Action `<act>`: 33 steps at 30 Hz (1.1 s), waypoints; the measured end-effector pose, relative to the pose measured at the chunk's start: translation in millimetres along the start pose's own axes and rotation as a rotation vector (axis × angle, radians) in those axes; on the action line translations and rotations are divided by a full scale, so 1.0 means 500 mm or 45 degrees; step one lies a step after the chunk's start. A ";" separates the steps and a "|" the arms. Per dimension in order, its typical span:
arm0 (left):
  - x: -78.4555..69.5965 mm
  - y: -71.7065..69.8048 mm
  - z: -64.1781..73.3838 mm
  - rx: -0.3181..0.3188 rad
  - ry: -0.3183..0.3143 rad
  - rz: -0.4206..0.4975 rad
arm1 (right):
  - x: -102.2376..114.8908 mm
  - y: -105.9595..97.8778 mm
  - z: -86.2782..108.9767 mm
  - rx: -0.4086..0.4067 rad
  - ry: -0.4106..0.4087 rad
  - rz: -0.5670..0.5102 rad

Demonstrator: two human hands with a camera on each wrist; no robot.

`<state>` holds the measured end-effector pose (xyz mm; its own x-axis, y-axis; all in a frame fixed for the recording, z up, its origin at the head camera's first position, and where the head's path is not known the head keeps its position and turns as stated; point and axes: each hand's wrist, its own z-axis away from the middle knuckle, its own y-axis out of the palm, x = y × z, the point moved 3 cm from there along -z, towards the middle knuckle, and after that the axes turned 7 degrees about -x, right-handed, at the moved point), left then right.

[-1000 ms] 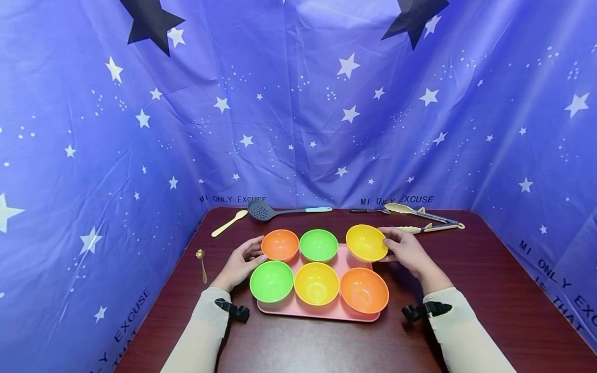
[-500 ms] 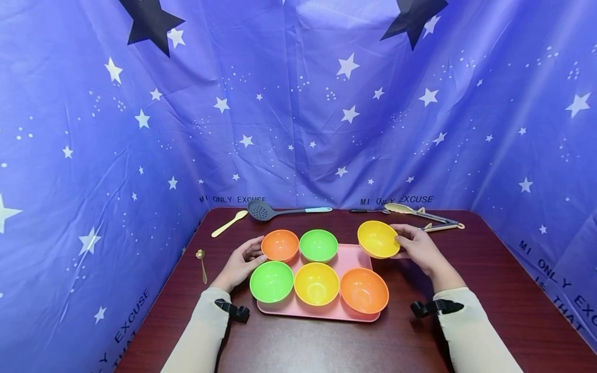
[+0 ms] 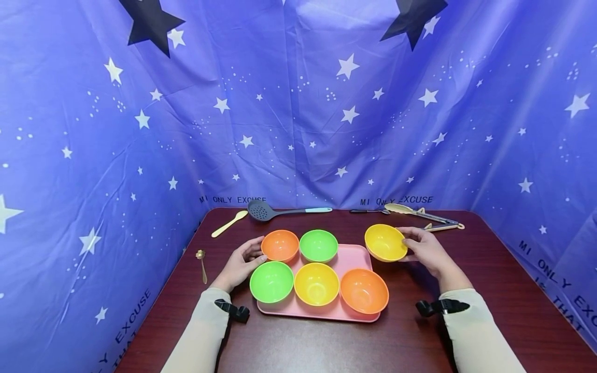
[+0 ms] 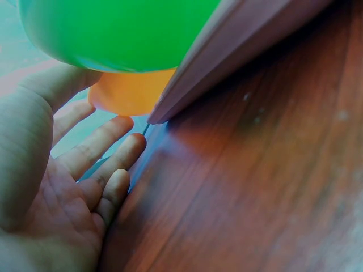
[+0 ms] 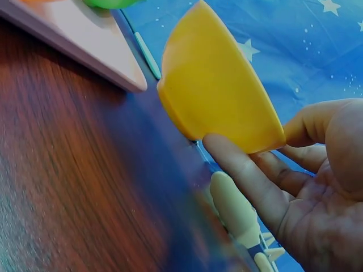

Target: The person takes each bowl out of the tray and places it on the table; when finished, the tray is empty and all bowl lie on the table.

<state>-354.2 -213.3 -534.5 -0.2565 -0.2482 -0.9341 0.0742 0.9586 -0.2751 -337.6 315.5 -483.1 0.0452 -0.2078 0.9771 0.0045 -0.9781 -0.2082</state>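
A yellow bowl (image 3: 385, 243) is held at its right side by my right hand (image 3: 426, 248), just off the tray's back right corner. In the right wrist view its outer wall (image 5: 215, 79) shows, fingers under it and thumb at the rim. My left hand (image 3: 241, 264) is beside the back-left orange bowl (image 3: 280, 245) and front-left green bowl (image 3: 272, 282), fingers loosely spread, fingertips close to the orange one. On the pink tray (image 3: 352, 255) also stand a green bowl (image 3: 318, 245), a second yellow bowl (image 3: 316, 284) and a second orange bowl (image 3: 364, 290).
Along the table's back edge lie a cream spoon-like utensil (image 3: 229, 224), a slotted skimmer (image 3: 261, 210), a small dark utensil (image 3: 370, 211) and tongs (image 3: 440, 219), partly behind the right hand. A small gold spoon (image 3: 202, 265) lies at the left.
My right hand has carried the yellow bowl rightward from over the tray's back right spot to beyond its edge, lowering slightly in the last half second. The left hand stays put.
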 end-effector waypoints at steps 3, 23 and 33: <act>-0.001 0.003 0.000 -0.003 0.002 0.014 | -0.008 -0.005 -0.001 -0.005 0.015 0.024; 0.003 0.000 0.000 0.015 0.017 0.001 | -0.049 -0.015 -0.001 0.033 0.147 0.032; 0.002 0.000 0.001 0.011 0.020 0.002 | -0.051 -0.015 -0.003 0.028 0.146 0.058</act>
<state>-353.8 -213.5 -535.6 -0.2714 -0.2441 -0.9310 0.0827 0.9578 -0.2752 -340.2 327.9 -506.4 -0.0691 -0.2531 0.9650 0.0268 -0.9674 -0.2518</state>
